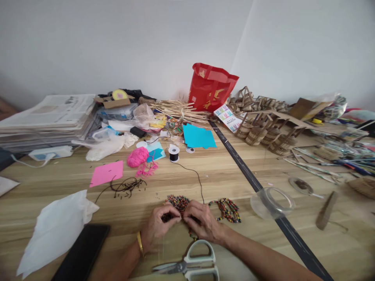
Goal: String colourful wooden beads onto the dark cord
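Near the bench's (222, 171) front edge, the left hand (159, 226) and right hand (202, 222) are meeting fingertip to fingertip, both pinching closed on a beadwork piece (178, 203) lying between them. A black cord (199, 183) is running from the beads back to a spool (174, 153). A second beaded strand (227, 208) is lying just right of the right hand, and scissors (190, 265) are resting at the front edge.
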Demonstrator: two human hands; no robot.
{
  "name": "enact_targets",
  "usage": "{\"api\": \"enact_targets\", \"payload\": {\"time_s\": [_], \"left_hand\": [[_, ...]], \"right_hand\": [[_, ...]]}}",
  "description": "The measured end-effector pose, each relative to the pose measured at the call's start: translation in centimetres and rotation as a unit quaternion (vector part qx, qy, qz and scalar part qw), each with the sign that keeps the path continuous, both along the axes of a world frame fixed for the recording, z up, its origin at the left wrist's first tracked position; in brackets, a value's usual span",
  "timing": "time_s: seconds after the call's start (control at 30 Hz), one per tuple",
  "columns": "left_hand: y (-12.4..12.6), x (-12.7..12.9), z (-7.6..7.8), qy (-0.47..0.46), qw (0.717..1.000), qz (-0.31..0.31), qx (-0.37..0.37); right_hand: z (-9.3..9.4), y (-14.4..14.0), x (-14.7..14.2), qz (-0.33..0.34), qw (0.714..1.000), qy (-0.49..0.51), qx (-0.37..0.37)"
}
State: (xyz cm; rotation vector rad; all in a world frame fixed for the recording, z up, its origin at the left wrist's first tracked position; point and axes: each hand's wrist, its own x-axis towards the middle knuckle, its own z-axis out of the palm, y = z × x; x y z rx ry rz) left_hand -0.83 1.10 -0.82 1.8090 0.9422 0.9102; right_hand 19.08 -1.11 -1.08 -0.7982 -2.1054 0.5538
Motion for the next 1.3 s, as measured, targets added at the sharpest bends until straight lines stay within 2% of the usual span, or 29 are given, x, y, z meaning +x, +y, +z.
{"api": "enact_targets", "payload": {"time_s": [0.3,0.47,0.57,0.77,0.97,1.1,1.3], "left_hand": [[0.0,0.0,-0.6,-0.051,0.998,-0.01,-0.036],[0.0,0.2,0.2,-0.026,0.999,-0.047,-0.004],[0.1,0.2,0.5,-0.023,0.998,-0.044,0.027],[0.0,0.1,0.2,-0.026,0.998,-0.032,0.056],[0.0,0.3,-0.1,-0.026,0.997,-0.024,0.067],[0.1,0.0,0.1,-0.023,0.996,-0.005,0.082],[0.5,-0.7,0.5,0.021,0.992,-0.003,0.125]], "right_hand": [[-1.3,0.2,0.2,0.022,1.0,0.008,0.001],[-0.5,0.1,0.2,0.033,0.999,-0.012,0.014],[0.0,-0.1,0.1,0.021,0.999,-0.006,0.028],[0.0,-0.1,0.0,0.027,0.998,0.027,0.041],[-0.3,0.1,0.0,0.03,0.999,0.0,0.027],[-0.2,0.1,0.0,0.014,0.999,0.016,0.023],[-0.1,0.2,0.3,-0.05,0.995,0.082,-0.013]]}}
